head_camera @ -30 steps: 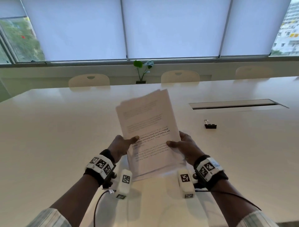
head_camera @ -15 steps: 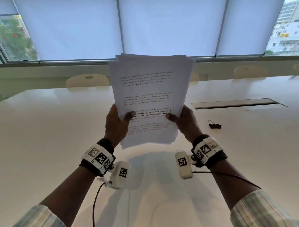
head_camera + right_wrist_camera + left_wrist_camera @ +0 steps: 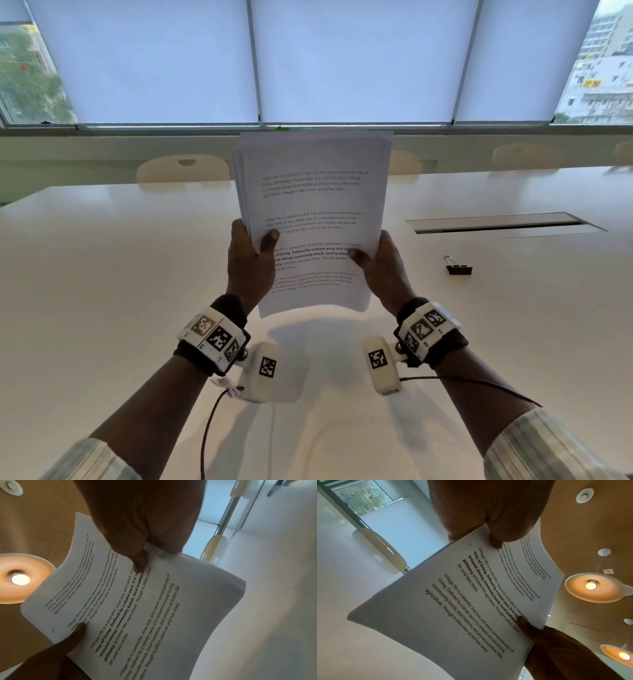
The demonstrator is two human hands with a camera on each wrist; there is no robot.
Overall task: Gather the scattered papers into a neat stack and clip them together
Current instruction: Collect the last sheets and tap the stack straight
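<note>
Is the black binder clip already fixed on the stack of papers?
No, the binder clip lies on the table to the right, apart from the papers held up by both hands.

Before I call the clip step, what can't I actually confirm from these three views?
- Bottom edges of the papers: lifted off the table; head view can't show whether they're flush.
- Fingers behind the sheets: hidden in all views; only thumbs of left hand and right hand show.
- Binder clip: small, head view only.

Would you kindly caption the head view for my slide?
Both hands, left and right, hold the paper stack upright; binder clip waits on table.
</note>
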